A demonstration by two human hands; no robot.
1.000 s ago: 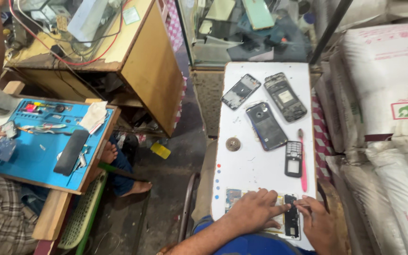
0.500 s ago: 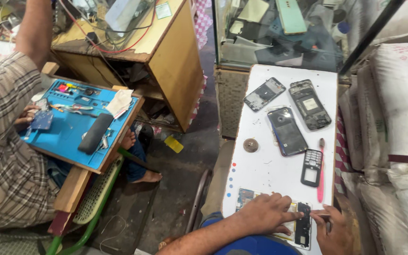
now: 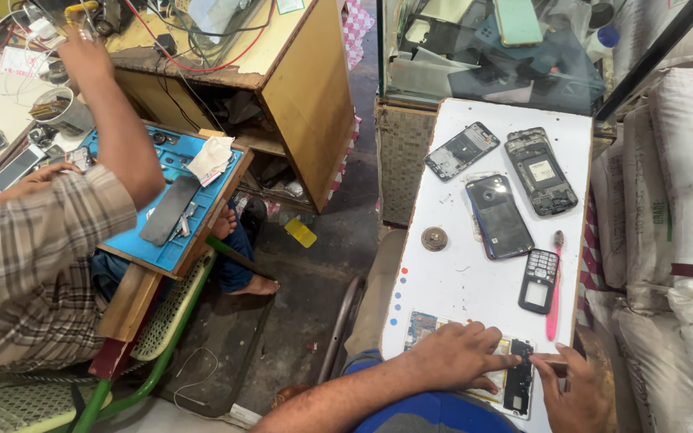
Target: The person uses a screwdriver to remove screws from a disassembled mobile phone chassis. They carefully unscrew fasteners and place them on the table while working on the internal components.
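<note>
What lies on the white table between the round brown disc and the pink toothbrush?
In the head view, only the black keypad frame lies between disc and toothbrush.

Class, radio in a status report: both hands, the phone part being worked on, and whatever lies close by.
Left hand pressing down the opened phone. Right hand at its edge, holding a small tool. Keypad frame and pink toothbrush lie just beyond.

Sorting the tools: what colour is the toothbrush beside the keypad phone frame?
Pink, clearest in the head view: toothbrush right of the keypad frame.
</note>
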